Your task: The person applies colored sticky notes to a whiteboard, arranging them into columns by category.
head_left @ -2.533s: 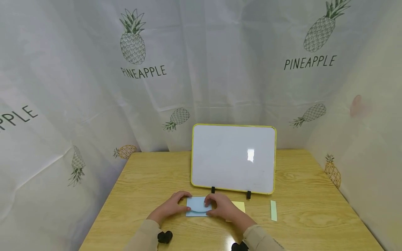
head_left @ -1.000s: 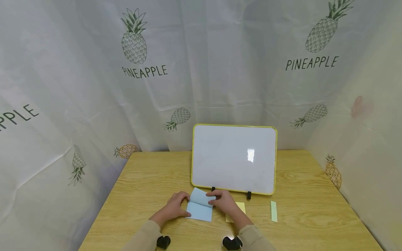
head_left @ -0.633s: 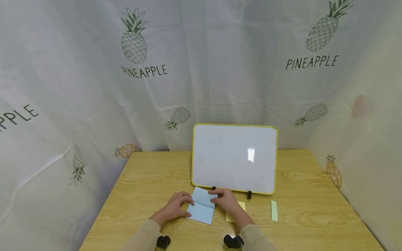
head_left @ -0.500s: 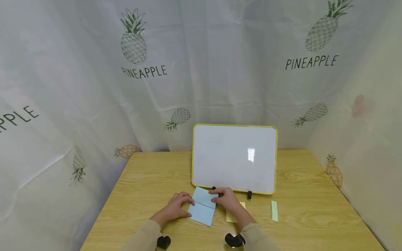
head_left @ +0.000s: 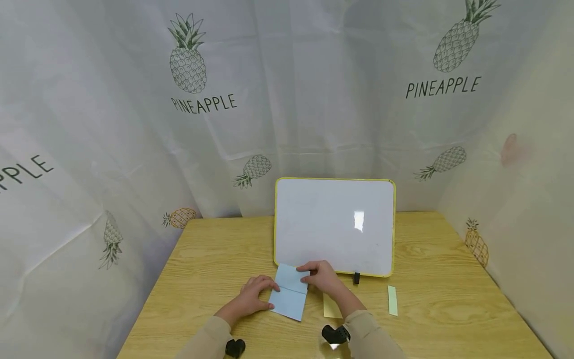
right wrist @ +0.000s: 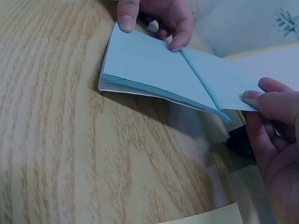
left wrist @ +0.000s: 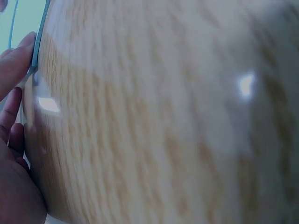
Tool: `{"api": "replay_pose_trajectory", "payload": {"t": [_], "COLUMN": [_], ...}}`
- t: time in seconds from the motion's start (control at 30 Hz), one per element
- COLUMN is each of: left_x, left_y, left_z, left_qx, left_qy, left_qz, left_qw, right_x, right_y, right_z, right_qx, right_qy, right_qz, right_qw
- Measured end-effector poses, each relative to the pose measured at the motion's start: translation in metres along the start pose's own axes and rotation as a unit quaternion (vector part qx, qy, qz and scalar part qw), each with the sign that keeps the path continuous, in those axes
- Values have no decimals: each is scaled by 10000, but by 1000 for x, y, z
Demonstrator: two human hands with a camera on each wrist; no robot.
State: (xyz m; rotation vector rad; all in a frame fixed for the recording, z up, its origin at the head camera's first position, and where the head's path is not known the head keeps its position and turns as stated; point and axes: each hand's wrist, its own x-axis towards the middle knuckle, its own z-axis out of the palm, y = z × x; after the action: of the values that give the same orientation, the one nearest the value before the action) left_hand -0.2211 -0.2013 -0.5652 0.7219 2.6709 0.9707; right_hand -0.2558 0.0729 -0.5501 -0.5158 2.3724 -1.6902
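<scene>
Pad (head_left: 287, 302): plain light blue. Note (head_left: 332, 307): pale yellow. Strip (head_left: 392, 300): pale green. Board (head_left: 323, 224): white, edged yellow. Bench (head_left: 215, 254): yellow-brown, wood-grained. Sleeves (head_left: 374, 336): beige. Curtain (head_left: 309, 109): whitish grey, printed with green-and-grey and orange pineapples (head_left: 188, 70) and black lettering (head_left: 444, 88).

Ahead of you, on the pale backdrop (head_left: 314, 99), PINEAPPLE reads in full twice, in dark capitals. The left word (head_left: 204, 104) is printed beneath an upright pineapple (head_left: 188, 70); the right word (head_left: 443, 88) sits beneath a tilted pineapple (head_left: 456, 46), its letters climbing slightly toward your right. On the same backdrop at your far left, a lettering fragment (head_left: 28, 171) is cut by the edge of the head view: you can read PPLE, and the stroke before it may be part of an A.
</scene>
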Motion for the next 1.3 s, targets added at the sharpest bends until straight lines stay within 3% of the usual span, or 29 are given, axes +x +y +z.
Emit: {"api": "replay_pose_trajectory", "payload": {"t": [0.2, 0.6, 1.0, 1.3], "left_x": [0, 1, 2, 1], "left_y": [-2, -4, -6, -4], "left_z": [0, 2, 2, 2], "left_qx": [25, 59, 31, 35], "left_qy": [-25, -2, -46, -17], "left_qz": [11, -34, 37, 82], "left_qw": [10000, 10000, 10000, 10000], "right_x": [2, 3, 4, 3], "right_y": [2, -4, -5, -10], "right_z": [-3, -3, -5, -5], "right_qx": [-2, 13, -194, -224], "right_qy": [18, 179, 359, 515], "right_qz": [-146, 333, 134, 221], "right_qw": [9999, 9993, 9991, 9982]}}
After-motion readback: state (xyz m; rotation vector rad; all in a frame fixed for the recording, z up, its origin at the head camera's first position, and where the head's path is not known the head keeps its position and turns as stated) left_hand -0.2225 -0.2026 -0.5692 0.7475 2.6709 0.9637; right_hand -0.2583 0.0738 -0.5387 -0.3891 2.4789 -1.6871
